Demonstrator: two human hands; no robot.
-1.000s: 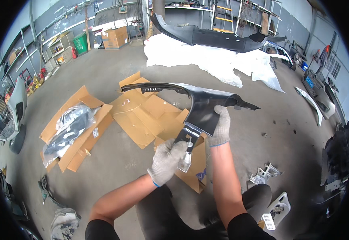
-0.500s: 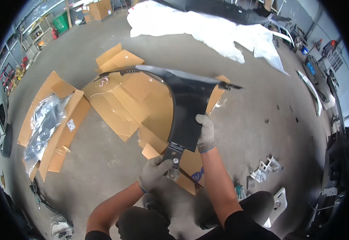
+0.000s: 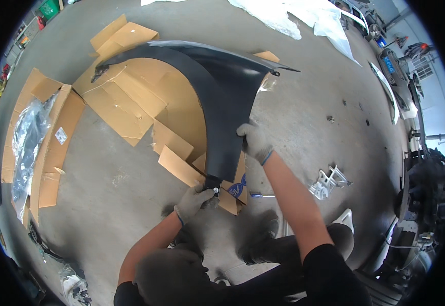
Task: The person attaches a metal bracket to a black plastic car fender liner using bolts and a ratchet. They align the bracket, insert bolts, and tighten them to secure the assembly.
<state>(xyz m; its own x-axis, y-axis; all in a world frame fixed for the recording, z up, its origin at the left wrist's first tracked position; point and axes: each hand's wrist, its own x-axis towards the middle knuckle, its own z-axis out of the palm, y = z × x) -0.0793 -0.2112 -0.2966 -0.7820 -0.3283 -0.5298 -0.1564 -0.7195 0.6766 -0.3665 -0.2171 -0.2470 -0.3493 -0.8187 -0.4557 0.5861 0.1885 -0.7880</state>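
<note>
A black car fender (image 3: pixel 221 104) with a large wheel-arch curve is held up in front of me, above flattened cardboard. My left hand (image 3: pixel 192 202), in a pale knit glove, is closed on the narrow bracket tab (image 3: pixel 213 184) at its bottom end. My right hand (image 3: pixel 255 142), gloved alike, grips the fender's right edge partway up, its thumb over the outer face. The fingers behind the panel are hidden. The long arch tip reaches to the far left, and a pointed corner sticks out at the upper right.
Opened cardboard (image 3: pixel 123 109) lies beneath the fender. At the left stands a long carton (image 3: pixel 54 148) holding clear plastic wrap (image 3: pixel 28 137). A blue pen-like object (image 3: pixel 262 195) and a silvery metal bracket (image 3: pixel 328 182) lie on the floor to the right. White sheeting (image 3: pixel 329 30) is at the far side.
The fender has tilted so that more of its broad outer face shows, and both hands have kept their hold. My view has shifted, and the floor objects appear higher and farther left.
</note>
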